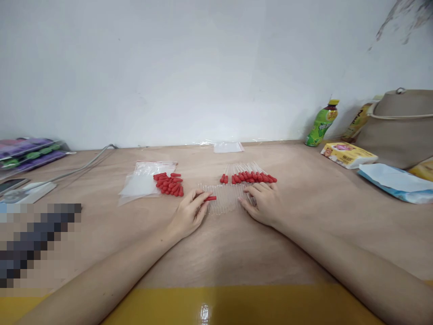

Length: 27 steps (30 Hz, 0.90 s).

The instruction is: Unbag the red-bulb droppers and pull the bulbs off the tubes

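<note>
My left hand pinches a red rubber dropper bulb between thumb and fingers, over the left end of a row of clear glass tubes. My right hand reaches the right end of that row, with thumb and forefinger apart; whether a tube lies under the fingers is hard to see. Just behind the row lie several tubes fitted with red bulbs, the droppers, their bulbs pointing towards me. A heap of loose red bulbs lies left of the tubes, partly on clear plastic bags.
A small plastic bag lies near the wall. Right stand a green bottle, a tissue pack, a blue-and-white packet and a grey-brown bag. Left are purple and green packages, a cable and a phone.
</note>
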Available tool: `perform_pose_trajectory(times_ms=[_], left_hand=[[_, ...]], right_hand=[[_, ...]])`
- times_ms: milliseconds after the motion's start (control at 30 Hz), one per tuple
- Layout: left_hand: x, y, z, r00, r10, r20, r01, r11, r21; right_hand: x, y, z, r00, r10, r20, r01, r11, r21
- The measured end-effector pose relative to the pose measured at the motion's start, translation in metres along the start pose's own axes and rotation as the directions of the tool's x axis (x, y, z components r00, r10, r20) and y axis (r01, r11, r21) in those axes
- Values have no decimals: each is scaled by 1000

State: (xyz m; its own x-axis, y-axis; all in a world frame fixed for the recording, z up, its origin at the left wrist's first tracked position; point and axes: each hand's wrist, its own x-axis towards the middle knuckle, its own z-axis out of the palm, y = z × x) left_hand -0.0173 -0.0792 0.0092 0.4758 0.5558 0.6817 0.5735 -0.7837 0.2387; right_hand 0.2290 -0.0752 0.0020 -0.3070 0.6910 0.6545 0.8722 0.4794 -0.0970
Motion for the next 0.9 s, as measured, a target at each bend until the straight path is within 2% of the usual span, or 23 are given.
perform_pose_trajectory(times_ms=[133,200,333,467,600,667,733,767,800,833,900], left_hand=[[2,2,2,1000,11,25,-11,1000,-3],[5,3,5,999,37,13,-37,999,-10],[10,8,14,992,126,5,-125,992,-19],[13,14,22,977,212,-25,-212,977,-12],[22,16,23,970,244,4,-243,970,-17],[36,12,19,983,171,60,-171,985,-6],[55,4,15,987,-42,154,29,996,84],[66,-2,14,960,-197,200,163,971,174],[76,-8,14,903,-364,227,299,913,276],[86,-14,14,868,-440,230,359,876,322],[101,-26,19,803,-547,234,441,812,383]], right_hand=[[1,0,-2,999,21,-35,-19,998,53],[2,-1,-4,999,13,-50,-6,991,136],[1,-6,-9,994,-110,-9,108,945,308],[-2,-12,-10,973,-230,31,211,932,294],[-2,-8,-10,970,-240,38,219,933,287],[-1,4,-12,980,-195,29,179,941,287],[0,25,-15,995,-98,29,85,951,296],[0,38,-17,999,-14,40,1,955,296],[0,51,-18,994,80,69,-97,950,297],[-1,63,-19,976,184,120,-211,936,283],[-3,83,-21,896,389,216,-431,877,210]])
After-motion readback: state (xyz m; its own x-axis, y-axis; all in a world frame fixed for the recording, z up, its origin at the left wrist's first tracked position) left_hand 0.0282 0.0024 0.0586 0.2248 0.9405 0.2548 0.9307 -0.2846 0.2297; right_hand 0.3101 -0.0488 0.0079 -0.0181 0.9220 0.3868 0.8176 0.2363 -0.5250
